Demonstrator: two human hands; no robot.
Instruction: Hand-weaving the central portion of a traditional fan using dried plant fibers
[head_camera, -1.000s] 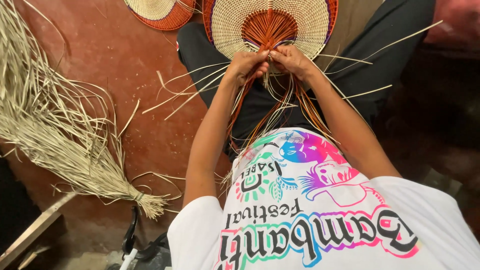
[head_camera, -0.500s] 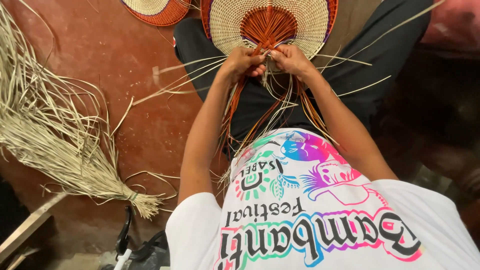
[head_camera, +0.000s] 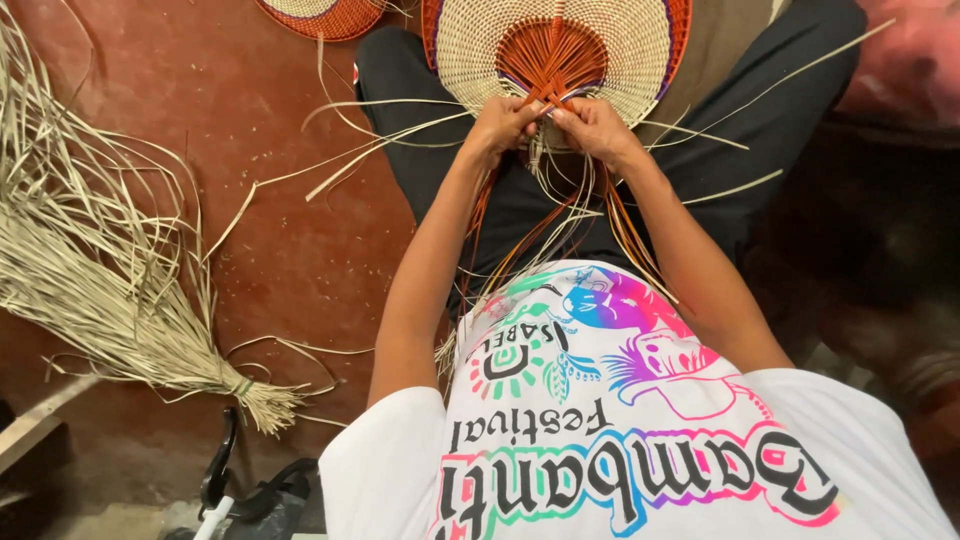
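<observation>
Two hands meeting at the near edge of a round woven fan (head_camera: 560, 50) resting on the lap; left hand (head_camera: 505, 122) closed, pinching pale and orange strips (head_camera: 530, 215) at the fan's base; right hand (head_camera: 598, 125) likewise closed on the strands, fingertips touching the weave just beside the left; loose ends of the strips trailing down over black trousers (head_camera: 720, 150) toward a white printed shirt (head_camera: 620, 440). Fan centre of orange-brown ribs fanning out, ringed by cream weave with an orange and purple rim. Long pale fibres (head_camera: 380, 140) splaying sideways from the fan over the red floor (head_camera: 270, 250). Tied bundle of dried palm fibre (head_camera: 120, 300) lying on the floor well apart at the left edge; second woven piece (head_camera: 325, 15) at the top edge, cut off; wooden slat (head_camera: 35, 425) at the bottom left corner.
</observation>
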